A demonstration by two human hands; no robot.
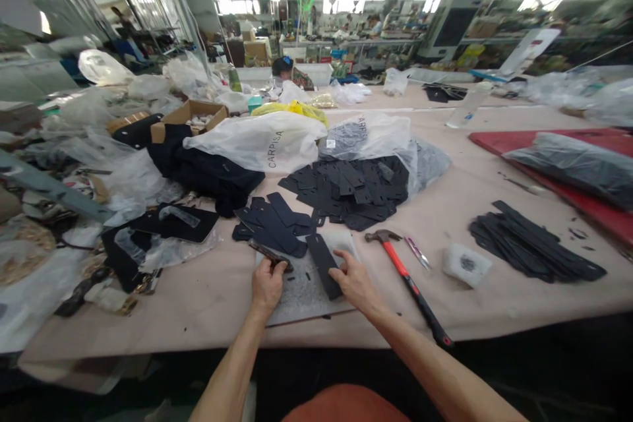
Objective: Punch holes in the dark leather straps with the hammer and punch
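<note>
My left hand [268,287] is closed around a dark, slim metal tool [264,252], perhaps a punch; its exact kind does not show. The tool lies tilted over the left edge of a grey board [297,306]. My right hand [353,278] has its thumb and fingers on the side of a flat black strip [321,260], which rests on the board. Small dark scraps are scattered on the board between my hands. Just beyond lies a loose pile of similar black strips [279,221]. To the right of my right hand is a claw hammer [399,267] with a red and black handle.
Thread snips [417,252] and a whitish block [466,265] lie right of the hammer. Further right is a stack of black strips [524,247]. A larger heap of black pieces [351,184] lies ahead, beside white plastic bags [257,138]. Another person [291,76] is across the table.
</note>
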